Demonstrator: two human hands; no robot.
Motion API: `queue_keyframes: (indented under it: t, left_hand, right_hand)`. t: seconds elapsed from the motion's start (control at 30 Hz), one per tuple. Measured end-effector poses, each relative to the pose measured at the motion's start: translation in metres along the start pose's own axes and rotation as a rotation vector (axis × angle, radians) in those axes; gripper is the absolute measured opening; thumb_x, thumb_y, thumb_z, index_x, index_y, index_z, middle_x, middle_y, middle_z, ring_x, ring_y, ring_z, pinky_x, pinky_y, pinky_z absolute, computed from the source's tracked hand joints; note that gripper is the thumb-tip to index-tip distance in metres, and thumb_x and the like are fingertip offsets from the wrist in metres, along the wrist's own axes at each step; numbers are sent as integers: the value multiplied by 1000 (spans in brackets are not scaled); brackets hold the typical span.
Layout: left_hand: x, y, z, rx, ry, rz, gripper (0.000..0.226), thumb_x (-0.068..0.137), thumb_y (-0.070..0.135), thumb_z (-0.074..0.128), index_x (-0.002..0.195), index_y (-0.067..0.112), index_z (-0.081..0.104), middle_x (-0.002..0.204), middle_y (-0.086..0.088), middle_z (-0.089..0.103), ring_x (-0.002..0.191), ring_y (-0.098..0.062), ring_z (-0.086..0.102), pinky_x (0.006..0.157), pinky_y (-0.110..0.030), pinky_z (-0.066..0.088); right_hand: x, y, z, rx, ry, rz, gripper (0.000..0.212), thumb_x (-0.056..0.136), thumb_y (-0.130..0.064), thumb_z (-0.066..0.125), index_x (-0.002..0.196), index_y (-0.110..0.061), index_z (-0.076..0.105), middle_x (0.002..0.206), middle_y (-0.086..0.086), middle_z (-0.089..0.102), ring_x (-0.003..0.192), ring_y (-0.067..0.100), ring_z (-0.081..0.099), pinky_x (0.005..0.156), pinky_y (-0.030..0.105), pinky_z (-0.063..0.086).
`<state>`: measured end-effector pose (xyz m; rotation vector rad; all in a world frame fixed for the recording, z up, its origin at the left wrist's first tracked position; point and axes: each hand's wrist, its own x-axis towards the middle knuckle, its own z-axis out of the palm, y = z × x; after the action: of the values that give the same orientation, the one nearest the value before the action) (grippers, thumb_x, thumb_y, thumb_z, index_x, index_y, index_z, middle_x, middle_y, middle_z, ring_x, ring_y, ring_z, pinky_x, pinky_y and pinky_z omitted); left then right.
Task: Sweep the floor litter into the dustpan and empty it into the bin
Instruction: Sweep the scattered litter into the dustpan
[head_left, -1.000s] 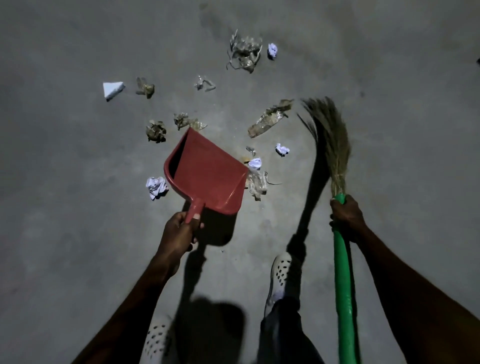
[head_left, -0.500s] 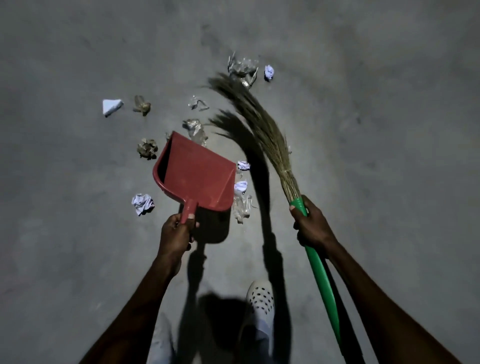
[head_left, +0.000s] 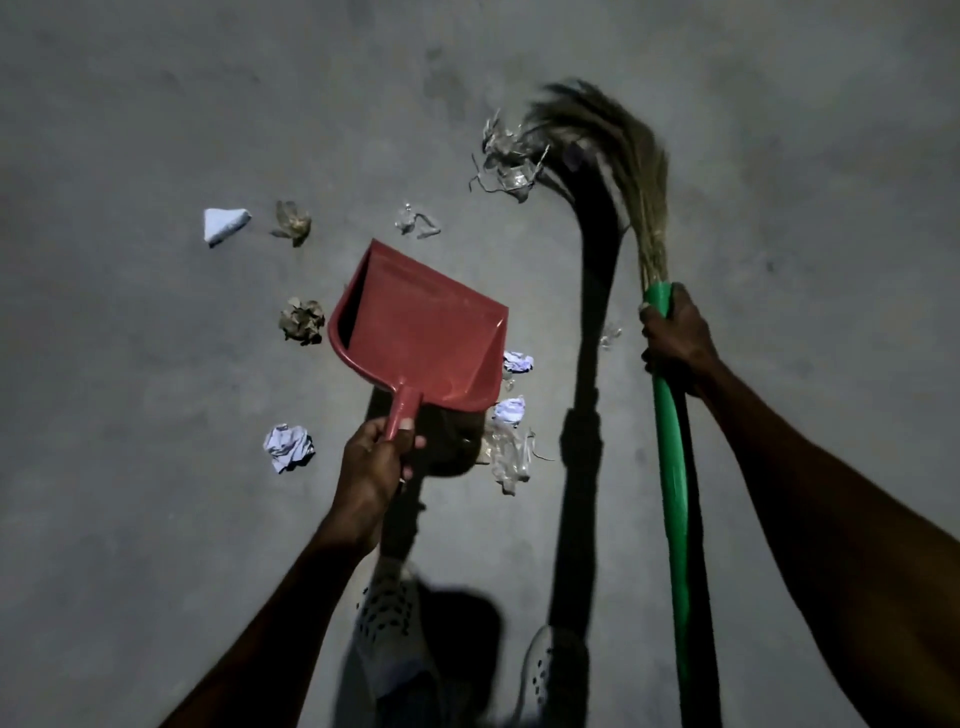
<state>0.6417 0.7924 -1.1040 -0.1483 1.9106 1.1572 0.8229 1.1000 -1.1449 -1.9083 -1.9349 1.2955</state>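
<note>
Grey concrete floor (head_left: 156, 467) spreads under us, dimly lit and strewn with crumpled paper and plastic litter (head_left: 289, 447). Our left hand (head_left: 371, 462) has its fingers wrapped round the handle of the red dustpan (head_left: 421, 332), held among the scraps. Our right hand (head_left: 675, 338) grips the green-handled broom (head_left: 670, 467), its bristles touching a clear wrapper (head_left: 506, 156).

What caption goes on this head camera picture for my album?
Left hand holds a red dustpan, right hand a green broom.
</note>
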Motion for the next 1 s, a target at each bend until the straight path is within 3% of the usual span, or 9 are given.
queue_keyframes:
  t: [0.13, 0.27, 0.4, 0.5, 0.6, 0.8, 0.9, 1.0]
  left_hand:
    - [34, -7, -11, -11, -21, 11, 12, 100, 16, 53, 89, 20, 55, 81, -2, 67, 40, -5, 40, 40, -16, 29]
    - [52, -16, -21, -19, -25, 9, 11, 101, 16, 52, 90, 18, 55, 81, -2, 66, 44, -8, 40, 38, -15, 30]
    - [41, -20, -24, -41, -12, -29, 13, 101, 15, 52, 88, 16, 53, 78, -3, 65, 34, -3, 38, 34, -12, 30]
    - [23, -22, -29, -48, -6, -39, 13, 101, 16, 52, 89, 15, 54, 78, -7, 63, 34, -4, 37, 33, -13, 31]
    - [3, -23, -35, -22, 5, -43, 16, 101, 20, 53, 86, 14, 54, 79, -16, 59, 35, -8, 37, 34, -14, 32]
    - [-28, -23, -45, -32, 28, -36, 15, 101, 17, 53, 89, 10, 54, 80, -14, 60, 33, -4, 38, 32, -15, 32]
    - [-35, -24, -48, -53, 36, -36, 11, 101, 16, 53, 98, 6, 55, 82, -11, 63, 34, -3, 38, 31, -16, 32]
    - [-43, -25, -47, -54, 33, -43, 10, 101, 14, 52, 94, 8, 55, 81, -11, 63, 33, -2, 38, 31, -15, 31]
  right_hand:
    - [45, -14, 37, -3, -55, 52, 66, 98, -22, 52, 156, -24, 21, 116, 16, 52, 58, 24, 58, 43, 31, 47]
    - [52, -27, 62, -72, -160, 101, 57, 97, -13, 52, 150, -14, 32, 108, 21, 55, 56, 25, 54, 40, 28, 45]
    - [3, -28, 63, -151, -292, 73, 46, 98, -8, 50, 143, -9, 42, 99, 20, 55, 56, 25, 51, 51, 31, 42]
    - [-51, -3, 54, -191, -352, 80, 61, 97, -11, 54, 154, -18, 33, 101, 16, 57, 52, 23, 51, 40, 25, 41]
    - [-111, 29, 33, -168, -384, 130, 69, 96, -12, 59, 157, -26, 30, 91, 8, 60, 48, 20, 51, 37, 23, 38]
    - [-192, 39, -7, 59, -311, 176, 64, 98, -14, 61, 151, -40, 36, 62, 6, 51, 46, 17, 45, 42, 27, 37]
    - [-189, 26, -10, 139, -216, 127, 64, 99, -13, 60, 152, -40, 37, 68, 11, 53, 49, 20, 46, 43, 28, 38]
    - [-183, 16, -9, 206, -135, 143, 63, 99, -12, 57, 152, -39, 36, 79, 12, 57, 52, 23, 47, 44, 28, 39]
